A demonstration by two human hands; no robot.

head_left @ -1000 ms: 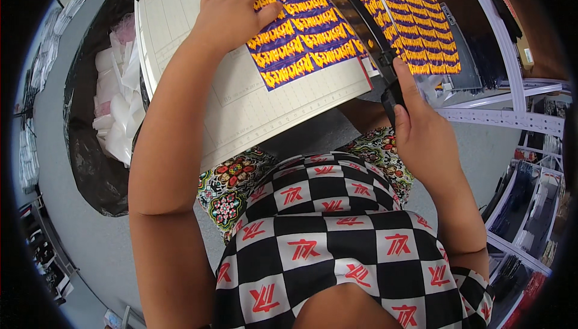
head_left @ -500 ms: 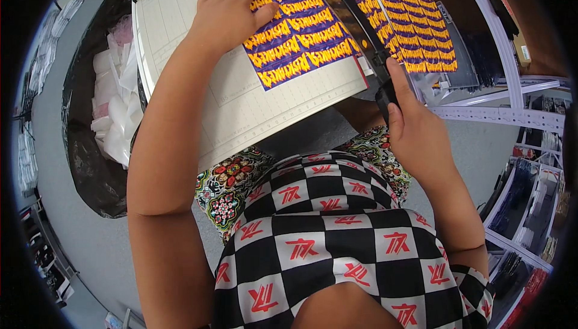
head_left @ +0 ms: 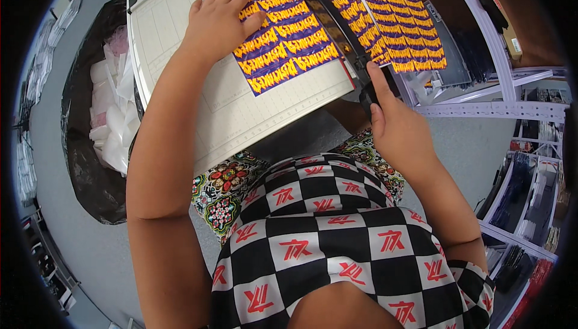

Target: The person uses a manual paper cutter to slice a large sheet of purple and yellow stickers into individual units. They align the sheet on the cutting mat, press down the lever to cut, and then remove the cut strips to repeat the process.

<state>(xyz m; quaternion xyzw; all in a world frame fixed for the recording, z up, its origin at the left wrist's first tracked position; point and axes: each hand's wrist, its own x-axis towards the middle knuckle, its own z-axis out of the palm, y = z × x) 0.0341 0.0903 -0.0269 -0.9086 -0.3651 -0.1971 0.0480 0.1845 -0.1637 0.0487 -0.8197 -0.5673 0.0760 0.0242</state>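
My left hand lies flat, fingers spread, on a sheet of purple-and-yellow printed labels. That sheet rests on the off-white, ruled board of a guillotine paper cutter. Along the board's right edge runs the cutter's long black blade arm. My right hand is closed round the black handle at its near end, with the index finger stretched along the arm. More printed labels in the same colours extend to the right of the blade. Their join with the left sheet is hidden under the arm.
On the floor at the left stands a black plastic bag holding white and pinkish scraps. A pale metal frame stands at the right, with stocked shelves below it. Patterned fabric covers my legs under the board.
The whole view has shifted slightly, carrying the board and sheets leftward. My right hand and the handle have come a little closer to the board. My left hand keeps its place on the sheet.
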